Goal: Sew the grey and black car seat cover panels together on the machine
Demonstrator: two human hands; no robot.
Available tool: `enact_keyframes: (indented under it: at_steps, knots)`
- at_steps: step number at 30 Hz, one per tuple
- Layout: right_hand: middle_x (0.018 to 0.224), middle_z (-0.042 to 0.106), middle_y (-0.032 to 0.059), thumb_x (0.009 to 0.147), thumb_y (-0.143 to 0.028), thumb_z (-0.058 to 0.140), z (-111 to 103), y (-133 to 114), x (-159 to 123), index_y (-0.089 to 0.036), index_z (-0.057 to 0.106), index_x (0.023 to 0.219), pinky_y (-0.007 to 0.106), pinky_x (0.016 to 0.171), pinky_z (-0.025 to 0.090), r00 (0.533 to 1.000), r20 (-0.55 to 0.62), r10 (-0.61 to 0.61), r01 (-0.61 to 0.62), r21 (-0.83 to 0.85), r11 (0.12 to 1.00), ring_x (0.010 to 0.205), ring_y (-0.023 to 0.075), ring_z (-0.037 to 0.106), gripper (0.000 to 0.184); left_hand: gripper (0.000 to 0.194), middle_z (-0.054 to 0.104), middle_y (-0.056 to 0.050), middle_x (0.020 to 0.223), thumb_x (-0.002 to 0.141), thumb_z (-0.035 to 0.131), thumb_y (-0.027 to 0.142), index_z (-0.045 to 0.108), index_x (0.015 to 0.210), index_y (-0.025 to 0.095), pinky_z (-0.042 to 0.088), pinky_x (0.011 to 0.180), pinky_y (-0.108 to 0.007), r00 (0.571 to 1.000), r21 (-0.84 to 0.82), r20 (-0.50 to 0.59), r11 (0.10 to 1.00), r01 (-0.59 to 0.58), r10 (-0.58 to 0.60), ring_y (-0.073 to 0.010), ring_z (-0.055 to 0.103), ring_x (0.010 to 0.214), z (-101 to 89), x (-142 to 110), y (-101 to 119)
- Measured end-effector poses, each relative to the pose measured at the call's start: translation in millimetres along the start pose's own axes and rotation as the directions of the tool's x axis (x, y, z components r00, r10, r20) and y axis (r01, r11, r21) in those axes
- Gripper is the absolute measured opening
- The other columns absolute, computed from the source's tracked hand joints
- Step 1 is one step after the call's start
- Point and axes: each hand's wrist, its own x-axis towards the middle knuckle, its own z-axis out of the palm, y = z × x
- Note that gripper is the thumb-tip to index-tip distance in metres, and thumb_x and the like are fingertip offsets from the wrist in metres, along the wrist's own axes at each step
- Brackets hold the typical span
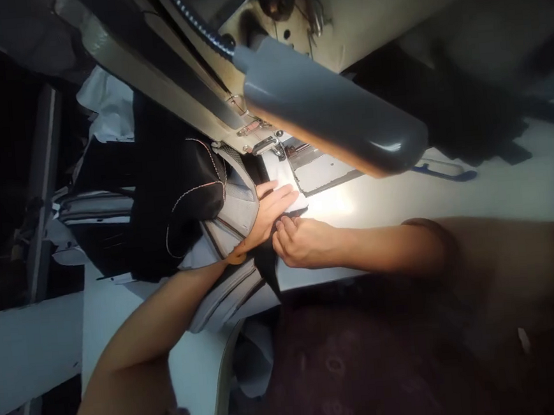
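My left hand (268,211) lies flat, fingers stretched out, pressing a grey and black fabric piece (231,204) onto the sewing table just in front of the presser foot (272,145). My right hand (301,241) is curled beside it, fingers pinched on the dark edge of the same fabric (266,262). The black part of the piece with pale stitching (185,202) bunches to the left of the needle. A grey lamp head (327,114) hangs over the hands and lights the metal needle plate (322,172).
The sewing machine body (386,13) fills the top. Blue-handled scissors (442,172) lie on the white table (449,200) to the right. More stacked fabric pieces (95,209) sit at the left. Dark cloth (446,111) lies behind the lamp.
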Motion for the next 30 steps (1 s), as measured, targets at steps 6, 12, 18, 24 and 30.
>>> enact_keyframes:
  at_steps: [6,12,18,24,30]
  knots:
    - [0.075,0.067,0.0195,0.082,-0.002,0.038,7.5,-3.6,-3.3,-0.002,0.064,0.083,0.032,0.049,0.043,0.995,-0.102,0.017,-0.026,-0.086,0.996,0.064,0.0233,0.063,0.026,0.043,0.048,-0.005,0.139,0.09,0.036,0.022,0.05,0.131,0.017,0.03,0.112,-0.048,0.999,0.024,-0.008,0.999,0.041,-0.041,-0.0254,0.037,0.13,8.6,-3.0,-2.8]
    - [0.073,0.068,0.0181,0.083,-0.002,0.039,10.0,-3.7,-3.7,-0.004,0.062,0.078,0.031,0.049,0.044,0.988,-0.153,0.029,-0.043,-0.088,0.995,0.062,0.0222,0.064,0.024,0.046,0.049,-0.002,0.138,0.085,0.041,0.015,0.05,0.13,0.016,0.036,0.11,-0.041,0.999,-0.034,-0.031,0.999,-0.042,0.041,-0.0235,0.038,0.13,12.4,-5.1,-16.2]
    - [0.076,0.068,0.0183,0.084,0.0,0.038,8.1,-1.7,-5.1,-0.003,0.062,0.082,0.029,0.047,0.044,0.989,-0.144,0.029,-0.039,-0.066,0.997,0.06,0.0195,0.062,0.025,0.046,0.05,-0.005,0.137,0.088,0.036,0.018,0.049,0.133,0.014,0.035,0.111,-0.039,0.995,-0.039,-0.09,0.998,-0.045,0.041,-0.0233,0.038,0.131,14.4,-2.9,-12.5]
    - [0.087,0.067,0.0232,0.086,-0.001,0.038,5.3,1.8,-9.2,0.001,0.063,0.091,0.031,0.05,0.05,0.995,-0.103,-0.002,-0.001,-0.029,1.0,0.073,0.0238,0.066,0.025,0.043,0.051,-0.007,0.136,0.093,0.033,0.024,0.054,0.128,0.012,0.03,0.114,-0.039,0.981,-0.042,-0.153,0.991,-0.125,0.117,-0.0243,0.037,0.131,20.7,-1.2,-14.3]
    - [0.095,0.067,0.022,0.088,-0.003,0.036,7.1,8.2,-10.4,0.001,0.063,0.1,0.033,0.061,0.054,1.0,-0.028,0.005,-0.007,-0.043,0.999,0.089,0.0273,0.067,0.03,0.043,0.051,-0.007,0.136,0.093,0.033,0.025,0.053,0.128,0.009,0.029,0.114,-0.038,0.983,-0.051,-0.153,0.992,-0.112,0.103,-0.0232,0.042,0.127,20.0,6.8,-18.1]
